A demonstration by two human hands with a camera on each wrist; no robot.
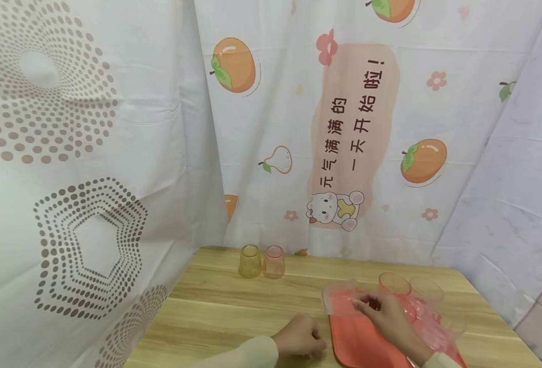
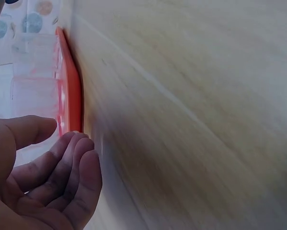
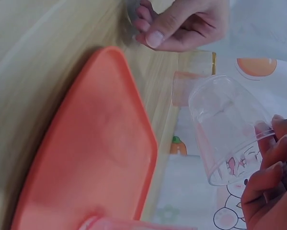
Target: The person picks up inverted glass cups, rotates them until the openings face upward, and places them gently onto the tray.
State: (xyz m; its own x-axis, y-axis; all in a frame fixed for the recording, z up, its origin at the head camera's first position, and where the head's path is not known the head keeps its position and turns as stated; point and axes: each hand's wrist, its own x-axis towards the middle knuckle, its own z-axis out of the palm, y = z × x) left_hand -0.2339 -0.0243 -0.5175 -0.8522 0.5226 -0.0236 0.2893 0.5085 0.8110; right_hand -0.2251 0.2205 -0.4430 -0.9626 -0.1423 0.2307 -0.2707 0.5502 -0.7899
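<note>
Right hand (image 1: 383, 313) pinching its rim, a clear cup (image 3: 224, 122) is held near the orange tray (image 1: 359, 340); seemingly mid-carry, steadiness is needed.

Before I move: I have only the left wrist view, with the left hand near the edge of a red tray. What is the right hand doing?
Observer: The right hand pinches a clear cup by its rim.
Operator: Good. Do any cups stand off the tray, outside my picture?
Observer: Yes. The head view shows a yellow cup and a pink cup side by side toward the far edge of the table.
</note>
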